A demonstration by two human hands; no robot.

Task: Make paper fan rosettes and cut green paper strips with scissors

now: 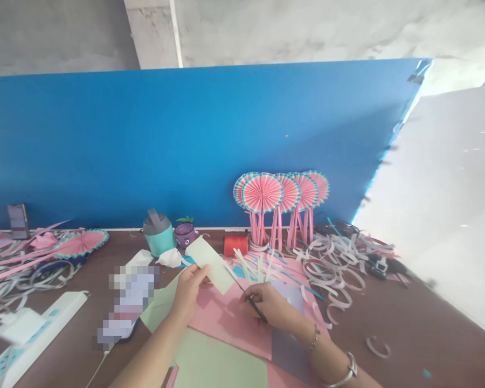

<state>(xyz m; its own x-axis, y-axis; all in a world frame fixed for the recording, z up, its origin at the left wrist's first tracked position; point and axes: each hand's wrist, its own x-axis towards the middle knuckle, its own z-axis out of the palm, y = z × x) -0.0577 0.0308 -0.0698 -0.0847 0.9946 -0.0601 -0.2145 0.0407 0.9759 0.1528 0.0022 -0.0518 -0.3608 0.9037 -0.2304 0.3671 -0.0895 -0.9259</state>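
Observation:
A pale green paper piece (210, 264) is pinched between the thumb and fingers of my left hand (191, 285), held above the sheets. My right hand (267, 306) is closed around dark-handled scissors (255, 307), whose blades lie along the paper's right edge. Beneath both hands lies a pink paper sheet (234, 323), overlapping a light green sheet (222, 361) and a lilac sheet (289, 345). Several narrow pale strips (260, 269) rest just beyond my right hand.
Pleated pink paper fans (262, 193) stand at the back, beside a red thread spool (235, 246). Curled paper strips (327, 264) heap at right. On the left are a teal cup (159, 234), a blurred-out phone (129, 307) and a white power strip (44, 339).

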